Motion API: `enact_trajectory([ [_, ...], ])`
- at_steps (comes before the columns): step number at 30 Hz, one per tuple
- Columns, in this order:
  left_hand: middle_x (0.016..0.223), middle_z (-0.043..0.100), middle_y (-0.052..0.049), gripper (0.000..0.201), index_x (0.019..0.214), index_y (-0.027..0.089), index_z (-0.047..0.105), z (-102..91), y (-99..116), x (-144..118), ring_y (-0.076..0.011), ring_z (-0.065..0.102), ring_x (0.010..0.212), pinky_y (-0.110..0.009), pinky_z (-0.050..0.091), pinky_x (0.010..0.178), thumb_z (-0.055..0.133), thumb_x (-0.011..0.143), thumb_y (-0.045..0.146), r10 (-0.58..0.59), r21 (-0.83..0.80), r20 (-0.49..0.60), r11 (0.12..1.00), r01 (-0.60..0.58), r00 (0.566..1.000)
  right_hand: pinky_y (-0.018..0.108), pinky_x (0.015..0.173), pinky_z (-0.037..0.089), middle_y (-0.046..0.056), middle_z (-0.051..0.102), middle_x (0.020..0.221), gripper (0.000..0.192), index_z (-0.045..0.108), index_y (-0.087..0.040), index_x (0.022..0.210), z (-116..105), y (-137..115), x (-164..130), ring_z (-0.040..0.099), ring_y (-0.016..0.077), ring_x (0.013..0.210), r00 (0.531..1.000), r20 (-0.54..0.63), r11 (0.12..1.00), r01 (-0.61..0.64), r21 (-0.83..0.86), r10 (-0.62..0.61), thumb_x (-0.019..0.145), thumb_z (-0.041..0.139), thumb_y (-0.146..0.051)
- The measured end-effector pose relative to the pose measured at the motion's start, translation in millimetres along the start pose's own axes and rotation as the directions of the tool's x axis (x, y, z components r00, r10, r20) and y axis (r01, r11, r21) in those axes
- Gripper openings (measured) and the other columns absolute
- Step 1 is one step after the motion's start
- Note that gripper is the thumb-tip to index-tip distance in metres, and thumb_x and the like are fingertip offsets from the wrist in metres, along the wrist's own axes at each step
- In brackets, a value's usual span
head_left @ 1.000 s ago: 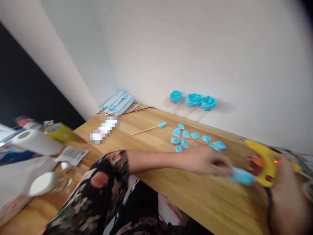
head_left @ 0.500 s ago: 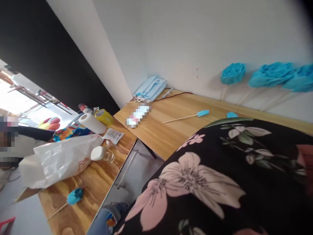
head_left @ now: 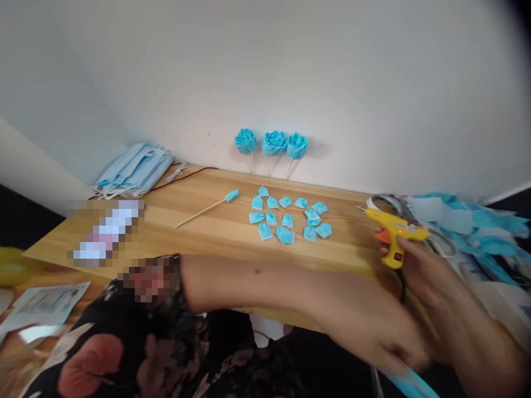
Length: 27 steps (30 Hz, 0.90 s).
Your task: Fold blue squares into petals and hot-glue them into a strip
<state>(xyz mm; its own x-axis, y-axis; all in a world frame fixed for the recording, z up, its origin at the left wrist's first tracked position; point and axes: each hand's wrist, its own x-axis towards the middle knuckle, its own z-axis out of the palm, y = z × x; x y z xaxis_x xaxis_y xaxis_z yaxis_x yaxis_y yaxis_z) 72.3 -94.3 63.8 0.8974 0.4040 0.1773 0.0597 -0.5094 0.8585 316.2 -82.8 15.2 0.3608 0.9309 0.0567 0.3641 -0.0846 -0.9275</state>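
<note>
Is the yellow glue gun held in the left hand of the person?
No, the right hand holds the yellow glue gun, while the left hand is lower in the view.

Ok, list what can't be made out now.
All in the head view:
Left hand: blurred, exact finger placement unclear.
Blue piece: cut off by the bottom edge.
Right hand: some fingers hidden by the yellow glue gun.
Pixelated object: masked.
Yellow thing: cut off by the left edge.
</note>
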Motion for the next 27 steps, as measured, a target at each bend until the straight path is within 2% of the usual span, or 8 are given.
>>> enact_trajectory([
  [3,0.048,0.052,0.003,0.024,0.055,0.023,0.061,-40.1,-24.1,-21.3,-0.0082,0.041,0.044,-0.024,0.030,0.043,0.061,0.079,0.017,0.109,0.065,0.071,0.991,-0.113,0.992,0.028,0.060,0.052,0.013,0.068,0.109,0.019,0.070,-0.020,0.092,8.3,7.3,4.3,0.064,0.0190,0.077,0.981,0.091,0.944,-0.191,0.270,0.172,0.081,0.062,-0.032],
  [7,0.059,0.056,0.002,0.019,0.071,0.019,0.066,-69.8,-72.6,-38.0,-0.0094,0.045,0.053,-0.022,0.031,0.048,0.053,0.081,0.029,-0.211,-0.022,-0.116,0.977,0.210,0.971,0.026,0.054,0.052,0.007,0.073,0.089,0.017,0.069,-0.018,0.084,29.7,11.4,18.6,0.063,0.0157,0.062,0.977,0.047,0.930,-0.213,0.300,0.209,0.073,0.067,-0.031],
  [11,0.054,0.051,0.002,0.028,0.063,0.016,0.057,-78.0,-105.8,-41.4,-0.0078,0.041,0.048,-0.020,0.032,0.047,0.053,0.079,0.039,-0.463,-0.282,-0.282,0.877,0.389,0.840,0.035,0.059,0.057,0.008,0.073,0.081,0.018,0.068,-0.020,0.081,35.7,14.5,23.8,0.068,0.0227,0.068,0.984,0.084,0.949,-0.176,0.261,0.159,0.077,0.061,-0.036],
  [15,0.055,0.052,0.002,0.034,0.059,0.016,0.053,-82.3,-110.0,-46.7,-0.0064,0.040,0.046,-0.019,0.033,0.046,0.053,0.077,0.044,-0.515,-0.410,-0.305,0.830,0.377,0.801,0.046,0.075,0.056,0.010,0.073,0.096,0.028,0.069,-0.024,0.099,17.7,15.4,2.0,0.068,0.0310,0.092,0.995,-0.098,0.999,0.020,-0.049,-0.025,0.079,0.060,-0.041],
  [18,0.055,0.052,0.002,0.035,0.058,0.016,0.053,-82.7,-105.1,-48.9,-0.0062,0.041,0.046,-0.019,0.033,0.046,0.054,0.077,0.045,-0.528,-0.419,-0.308,0.822,0.385,0.791,0.053,0.090,0.048,0.014,0.071,0.107,0.040,0.067,-0.022,0.114,15.3,5.7,-20.5,0.063,0.0348,0.104,0.949,-0.259,0.907,0.057,-0.417,-0.178,0.080,0.061,-0.042],
  [21,0.053,0.051,0.002,0.035,0.058,0.016,0.053,-80.6,-102.0,-48.1,-0.0061,0.041,0.046,-0.018,0.033,0.045,0.054,0.075,0.046,-0.542,-0.426,-0.318,0.815,0.393,0.778,0.048,0.099,0.044,0.009,0.067,0.119,0.035,0.067,-0.024,0.114,37.8,-13.2,-33.6,0.060,0.0291,0.113,0.959,-0.064,0.889,0.231,-0.395,-0.277,0.087,0.051,-0.040],
  [24,0.053,0.051,0.002,0.035,0.058,0.016,0.053,-78.8,-100.6,-47.1,-0.0062,0.042,0.046,-0.018,0.033,0.045,0.056,0.075,0.047,-0.540,-0.428,-0.321,0.816,0.390,0.778,0.044,0.099,0.045,0.005,0.067,0.120,0.033,0.066,-0.026,0.115,66.6,-33.3,-28.5,0.061,0.0252,0.112,0.918,0.145,0.864,0.397,-0.309,-0.370,0.089,0.050,-0.037],
  [27,0.052,0.050,0.002,0.036,0.057,0.016,0.052,-78.8,-98.7,-46.6,-0.0065,0.042,0.047,-0.018,0.032,0.044,0.057,0.074,0.048,-0.527,-0.427,-0.337,0.824,0.372,0.780,0.042,0.097,0.046,0.004,0.067,0.119,0.033,0.066,-0.026,0.116,76.7,-45.8,-4.9,0.061,0.0242,0.110,0.888,0.181,0.812,0.460,-0.359,-0.423,0.090,0.046,-0.034],
])
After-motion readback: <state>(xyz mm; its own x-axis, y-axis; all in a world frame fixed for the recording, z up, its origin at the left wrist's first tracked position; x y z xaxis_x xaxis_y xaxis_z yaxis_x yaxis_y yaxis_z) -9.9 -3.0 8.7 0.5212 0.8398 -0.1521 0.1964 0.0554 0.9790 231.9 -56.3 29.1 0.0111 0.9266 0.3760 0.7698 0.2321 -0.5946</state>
